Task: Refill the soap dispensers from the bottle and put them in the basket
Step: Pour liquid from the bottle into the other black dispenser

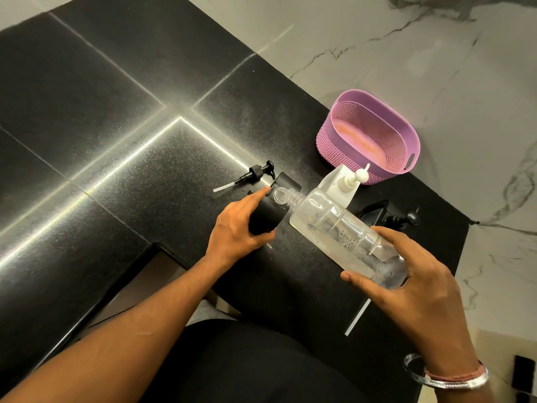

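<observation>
Your left hand (236,225) is gripping the black dispenser (268,209), fingers and thumb curled round its body, holding it upright on the black counter (116,117) with its open neck facing up. Your right hand (406,274) is gripping the clear bottle (343,228) near its base, fingers wrapped round it. You are holding the bottle tilted, its mouth lying at the dispenser's neck. Clear, bubbly liquid is sitting inside the bottle, pooling toward the mouth end.

The black pump (255,173) is lying on its side on the counter, just beyond the black dispenser and to its left, apart from it, with its tube pointing left.

A white dispenser (341,181) is standing just beyond the bottle, with its pump head fitted. The pink basket (325,135) is sitting on the counter beyond the white dispenser, at the far right, beside the marble wall (436,68). Its floor is showing bare.

A second black dispenser (377,212) is lying to the right of the bottle, partly hidden behind it, with its pump head pointing right.

A bangle (447,379) is sitting on your right wrist.
</observation>
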